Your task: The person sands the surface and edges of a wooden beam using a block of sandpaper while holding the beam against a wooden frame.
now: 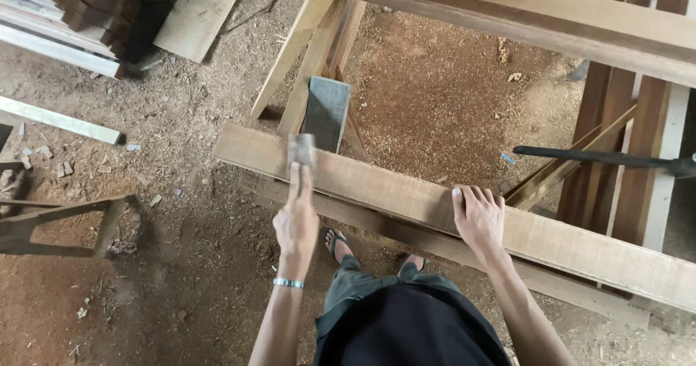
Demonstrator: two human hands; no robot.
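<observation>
Dark shorts [406, 322] fill the bottom edge below you, and your feet in flip-flops [335, 241] show only in part past the long plank. Your left hand [296, 221], with a silver bracelet [288, 283] at the wrist, is closed around the handle of a hammer [301, 150]; the fingers are wrapped tight, and the handle is mostly hidden inside the grip. The hammer head is blurred, a grey metal block just over the near edge of the long plank [406, 192]; you cannot tell whether it touches the wood. Your right hand [478, 217] lies flat on the same plank, fingers spread a little and curled over its far edge, holding nothing else.

That plank is rough-sawn, pale brown timber running from left of centre down to the right, where the frame cuts it off. A second board [435, 243] lies just under and beside it. A short grey board [326, 112] leans against a slanted wooden leg [312, 76] beyond the hammer. Another broad beam [536, 10] crosses the top right. A dark bar [602, 157] reaches in from the right, its end cut off. Reddish sawdust [435, 90] covers the ground, and stacked timber [80, 10] sits top left, partly out of view.
</observation>
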